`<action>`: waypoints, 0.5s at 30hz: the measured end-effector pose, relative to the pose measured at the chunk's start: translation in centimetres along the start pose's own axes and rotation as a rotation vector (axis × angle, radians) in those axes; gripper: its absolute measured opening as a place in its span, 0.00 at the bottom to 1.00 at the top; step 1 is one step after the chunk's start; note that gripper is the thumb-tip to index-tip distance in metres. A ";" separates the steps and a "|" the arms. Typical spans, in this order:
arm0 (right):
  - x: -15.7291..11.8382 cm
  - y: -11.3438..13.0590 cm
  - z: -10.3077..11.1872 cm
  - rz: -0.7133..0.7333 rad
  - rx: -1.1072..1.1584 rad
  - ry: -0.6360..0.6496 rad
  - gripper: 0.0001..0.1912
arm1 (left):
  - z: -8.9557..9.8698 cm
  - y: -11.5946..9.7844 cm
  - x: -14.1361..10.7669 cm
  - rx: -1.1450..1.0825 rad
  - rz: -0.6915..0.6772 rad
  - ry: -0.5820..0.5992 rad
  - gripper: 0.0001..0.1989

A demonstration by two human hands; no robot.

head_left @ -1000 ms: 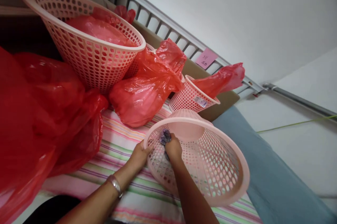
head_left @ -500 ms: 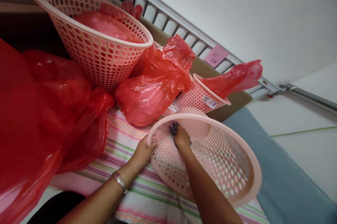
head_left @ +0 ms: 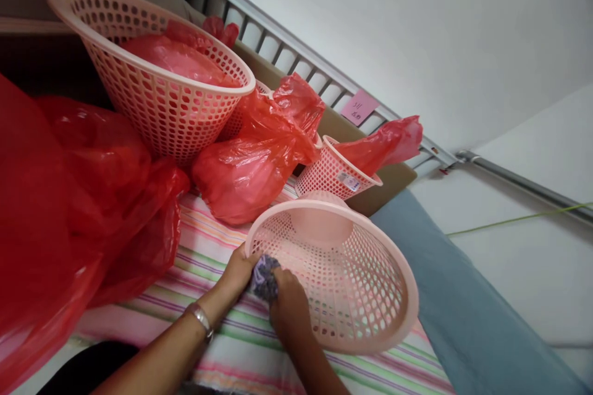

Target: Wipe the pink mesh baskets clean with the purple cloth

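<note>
A pink perforated plastic basket (head_left: 356,284) lies tipped on its side, its wide mouth facing me. Gripping its rim at the left is my left hand (head_left: 241,268), with a silver bangle on the wrist. My right hand (head_left: 290,302) is closed around a bunched purple-grey cloth (head_left: 265,277), which sits at the near left part of the basket's rim, right beside my left fingers. The basket's solid base is at the far side of its inside.
A large pink basket (head_left: 162,117) holding a red bag stands upper left. Red plastic bags (head_left: 245,172) lie left and behind; a small labelled basket (head_left: 324,169) holds another. Striped cloth (head_left: 222,314) lies underneath. A metal railing (head_left: 319,42) with a pink note (head_left: 359,107) runs behind.
My right hand has drawn the cloth from inside the basket toward me, to its near left rim. My left hand keeps hold of the rim. The view has shifted a little.
</note>
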State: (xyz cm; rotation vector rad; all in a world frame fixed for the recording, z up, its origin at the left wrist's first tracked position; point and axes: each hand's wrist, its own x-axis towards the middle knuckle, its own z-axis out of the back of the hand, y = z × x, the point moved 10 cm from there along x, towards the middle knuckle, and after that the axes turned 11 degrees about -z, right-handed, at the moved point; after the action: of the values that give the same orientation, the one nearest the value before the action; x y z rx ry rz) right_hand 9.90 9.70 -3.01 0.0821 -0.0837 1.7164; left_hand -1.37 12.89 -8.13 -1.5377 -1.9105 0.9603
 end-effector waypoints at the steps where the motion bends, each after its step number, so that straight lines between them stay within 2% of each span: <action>1: 1.5 -1.2 0.0 -0.076 -0.009 0.000 0.23 | -0.2 0.1 0.0 -0.005 0.005 0.015 0.17; 4: 7.1 -5.1 -0.3 -0.329 -0.084 -0.012 0.21 | -0.7 0.5 0.0 0.010 0.019 0.056 0.16; 8: 13.5 -7.9 -0.9 -0.455 -0.199 -0.061 0.19 | -0.6 1.3 -0.1 0.039 0.043 0.054 0.15; 11: 16.0 -9.0 -1.6 -0.473 -0.233 -0.068 0.19 | -0.8 1.7 -0.2 0.026 0.061 0.069 0.16; 15: 17.0 -9.7 -2.4 -0.460 -0.242 -0.044 0.19 | -0.4 0.9 0.4 0.118 0.057 0.074 0.15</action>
State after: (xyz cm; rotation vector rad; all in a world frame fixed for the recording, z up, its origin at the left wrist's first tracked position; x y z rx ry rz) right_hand 16.99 28.09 -3.57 -0.0390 -0.2825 1.2353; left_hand -0.60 13.43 -8.54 -1.5443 -1.7365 1.0075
